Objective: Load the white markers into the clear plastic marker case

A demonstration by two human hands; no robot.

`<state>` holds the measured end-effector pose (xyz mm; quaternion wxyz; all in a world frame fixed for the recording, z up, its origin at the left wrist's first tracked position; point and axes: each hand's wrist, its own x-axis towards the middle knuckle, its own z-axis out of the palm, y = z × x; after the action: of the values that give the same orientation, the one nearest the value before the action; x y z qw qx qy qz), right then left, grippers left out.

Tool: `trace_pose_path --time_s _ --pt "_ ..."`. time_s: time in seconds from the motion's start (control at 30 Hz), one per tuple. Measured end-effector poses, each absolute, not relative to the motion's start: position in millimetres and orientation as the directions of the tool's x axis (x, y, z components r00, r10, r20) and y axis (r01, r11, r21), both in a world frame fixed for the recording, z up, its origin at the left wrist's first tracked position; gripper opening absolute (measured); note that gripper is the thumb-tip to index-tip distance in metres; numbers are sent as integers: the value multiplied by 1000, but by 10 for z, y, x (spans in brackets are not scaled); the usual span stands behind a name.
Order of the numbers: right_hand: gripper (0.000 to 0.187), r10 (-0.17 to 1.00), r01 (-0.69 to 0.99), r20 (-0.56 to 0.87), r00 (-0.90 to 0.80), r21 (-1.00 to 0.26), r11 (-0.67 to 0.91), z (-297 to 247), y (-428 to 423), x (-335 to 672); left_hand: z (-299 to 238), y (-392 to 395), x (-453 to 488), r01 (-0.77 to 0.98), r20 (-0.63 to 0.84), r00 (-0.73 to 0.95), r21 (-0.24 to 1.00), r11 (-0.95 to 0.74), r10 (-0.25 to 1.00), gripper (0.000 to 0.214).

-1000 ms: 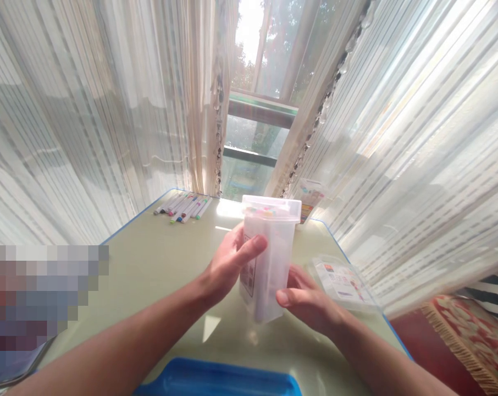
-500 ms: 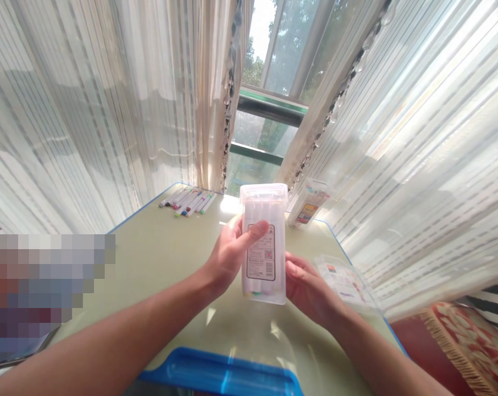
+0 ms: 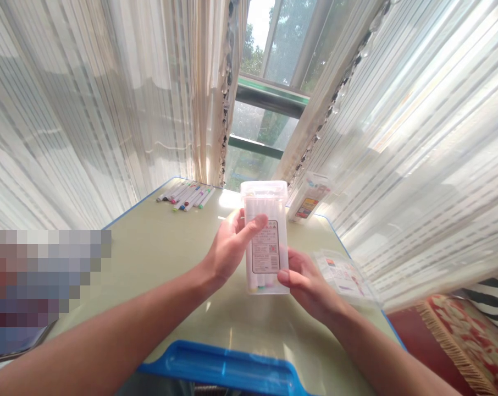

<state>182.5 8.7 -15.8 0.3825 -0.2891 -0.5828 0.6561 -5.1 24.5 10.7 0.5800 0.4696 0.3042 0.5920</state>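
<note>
A clear plastic marker box (image 3: 265, 242) with a lid and a printed label facing me is held upright above the pale green table (image 3: 158, 258). Coloured marker ends show through its bottom. My left hand (image 3: 228, 250) wraps the box's left side, thumb across the front. My right hand (image 3: 306, 283) grips its lower right side, thumb at the bottom corner. Both hands are closed on the box.
Several loose markers (image 3: 185, 197) lie at the table's far left corner. A second marker box (image 3: 309, 199) stands at the far right by the curtain. A flat clear lid or package (image 3: 343, 275) lies at the right edge. A blue tray rim (image 3: 224, 366) is nearest me. Sheer curtains surround the table.
The box has turned from angled to label facing me and come slightly lower and nearer. My right thumb moved to the box's bottom corner.
</note>
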Motion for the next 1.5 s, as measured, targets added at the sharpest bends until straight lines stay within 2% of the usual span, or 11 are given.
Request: trace_pose_path --time_s 0.3,0.47,0.6,0.7,0.87,1.0,1.1,1.27,1.5 --pt "45 827 -179 67 -558 -983 -41 -99 81 1822 129 211 -27 -431 227 97 887 -165 969 36" --pt "43 852 -204 64 -520 -978 -51 -108 76 1812 134 202 -30 -414 234 96 893 -175 967 41" --pt "44 893 -182 80 -442 -983 -2 -119 103 1803 137 198 -34 -412 252 89 890 -195 964 47" --pt "49 937 -88 132 -324 -990 109 -154 124 1811 120 207 -42 -411 258 85 889 -202 962 52" --pt "65 934 188 292 -208 -925 331 -196 111 1847 78 217 -59 -369 265 90 904 -215 960 57" --pt "67 926 328 322 -195 -869 371 -162 98 1862 54 213 -70 -330 276 130 918 -221 952 57" --pt "66 927 369 330 -178 -851 374 -130 93 1855 40 223 -78 -313 263 142 926 -209 954 60" --pt "60 932 263 319 -172 -897 356 -153 115 1859 66 248 -93 -290 250 137 936 -202 959 57" --pt "60 928 -114 211 -307 -976 184 -167 145 1869 135 257 -117 -279 229 162 944 -178 960 44"
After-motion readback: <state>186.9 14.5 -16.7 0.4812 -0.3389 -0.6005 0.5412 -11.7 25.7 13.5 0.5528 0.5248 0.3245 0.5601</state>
